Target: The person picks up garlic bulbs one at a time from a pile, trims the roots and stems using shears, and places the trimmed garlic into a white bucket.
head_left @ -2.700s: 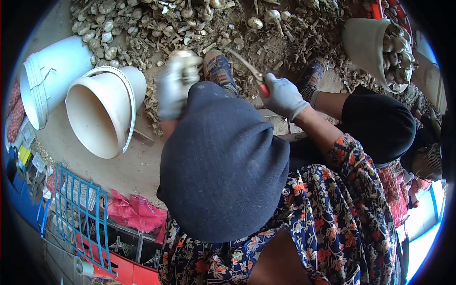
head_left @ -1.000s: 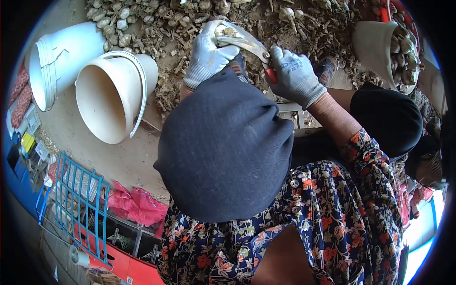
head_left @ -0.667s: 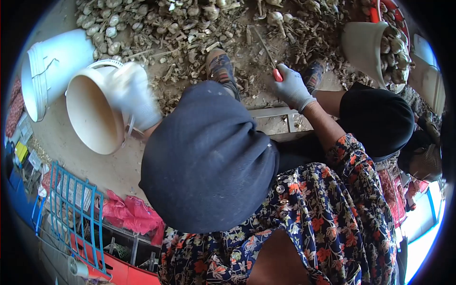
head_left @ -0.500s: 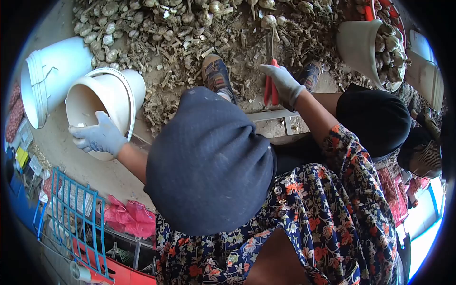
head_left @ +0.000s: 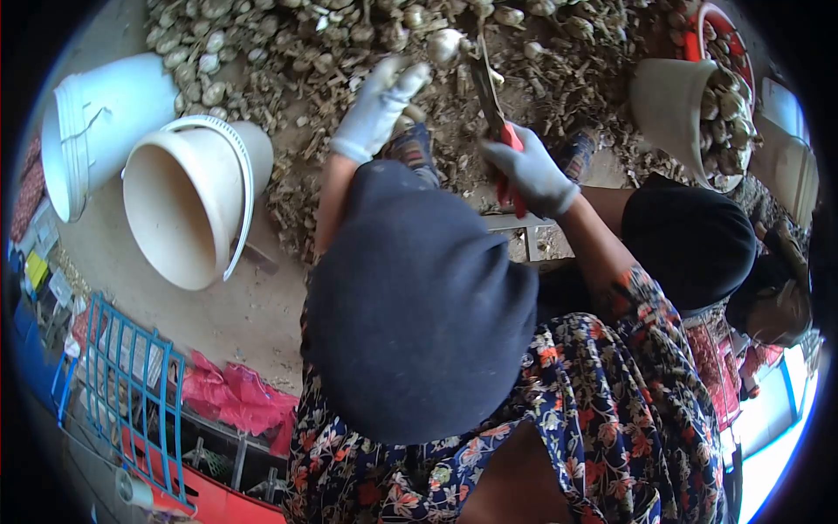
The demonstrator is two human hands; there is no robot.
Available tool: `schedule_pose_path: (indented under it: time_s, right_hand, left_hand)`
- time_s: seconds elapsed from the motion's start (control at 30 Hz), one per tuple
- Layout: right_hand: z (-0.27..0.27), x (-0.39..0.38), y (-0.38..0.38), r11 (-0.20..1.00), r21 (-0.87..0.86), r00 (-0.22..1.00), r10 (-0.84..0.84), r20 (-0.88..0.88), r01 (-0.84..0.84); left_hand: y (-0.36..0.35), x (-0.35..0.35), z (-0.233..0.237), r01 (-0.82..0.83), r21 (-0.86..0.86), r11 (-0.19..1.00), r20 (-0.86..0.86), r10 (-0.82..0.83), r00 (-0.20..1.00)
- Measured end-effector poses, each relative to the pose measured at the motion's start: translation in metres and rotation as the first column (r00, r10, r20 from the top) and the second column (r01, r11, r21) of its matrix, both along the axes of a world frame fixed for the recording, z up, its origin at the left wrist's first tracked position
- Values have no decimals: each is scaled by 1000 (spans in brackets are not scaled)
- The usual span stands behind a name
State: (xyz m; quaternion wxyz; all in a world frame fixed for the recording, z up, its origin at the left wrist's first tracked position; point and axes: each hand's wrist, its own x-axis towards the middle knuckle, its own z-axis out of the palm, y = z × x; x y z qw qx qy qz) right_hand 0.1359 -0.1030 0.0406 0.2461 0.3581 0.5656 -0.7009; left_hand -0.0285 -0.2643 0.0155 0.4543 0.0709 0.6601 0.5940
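My left hand (head_left: 377,109), in a pale glove, reaches over the garlic heap with thumb and fingers apart; it is slightly blurred and holds nothing I can see. My right hand (head_left: 539,175), also gloved, grips red-handled shears (head_left: 486,83) by the handles. Their long blades point up toward the heap, next to a pale garlic bulb (head_left: 445,45). More garlic bulbs (head_left: 349,33) and dry stem scraps (head_left: 336,87) lie in front of both hands.
To the left, a cream bucket (head_left: 179,210) lies tilted beside a white bucket (head_left: 118,109). A bucket of garlic (head_left: 668,109) leans at the right, near a red tub (head_left: 733,39). A blue metal rack (head_left: 131,393) and pink sacking (head_left: 236,393) are at lower left.
My left hand has moved from the cream bucket's mouth up and right to the garlic heap. My right hand has shifted slightly down with the shears, whose blades now look more apart.
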Motion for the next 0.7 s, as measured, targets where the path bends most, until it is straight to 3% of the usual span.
schedule_pose_path:
  time_s: [0.07, 0.1, 0.2, 0.27, 0.33, 0.53, 0.6, 0.63, 0.67, 0.7]
  right_hand:
    - [20, 6, -4, 994, -53, 995, 90, -31, -91]
    - [26, 6, -4, 982, -85, 985, 161, -62, -166]
    - [35, 0, -10, 966, 20, 956, 257, -141, -257]
    - [41, -7, -19, 958, 26, 953, 285, -99, -284]
    - [36, -12, -31, 968, -226, 979, 69, -193, -113]
    - [33, -29, -42, 966, -245, 977, 30, -211, -83]
    - [29, -30, -42, 984, -130, 980, 99, -175, -123]
    - [24, -28, -44, 990, 25, 968, 140, -207, -138]
    - [22, -25, -44, 990, 25, 968, 143, -207, -141]
    - [22, -21, -42, 992, -122, 998, -27, -65, 19]
  left_hand:
    - [-9, -7, -60, 87, 267, 960, -50, -77, 996]
    - [-1, 4, -18, -98, 308, 946, 33, 92, 995]
    - [-9, 10, 20, -210, 219, 953, 46, 205, 978]
    - [-7, 16, 23, -294, 152, 944, 12, 296, 955]
    - [-8, 23, 16, -361, 192, 912, -177, 394, 902]
    - [-13, 21, 12, -350, 184, 919, -306, 392, 868]
    - [-12, 21, 11, -309, 177, 935, -370, 354, 859]
    - [-12, 22, 14, -313, 177, 933, -368, 358, 858]
    - [-13, 24, 19, -354, 185, 917, -203, 388, 899]
    - [-13, 23, 22, -394, 187, 900, -32, 407, 913]
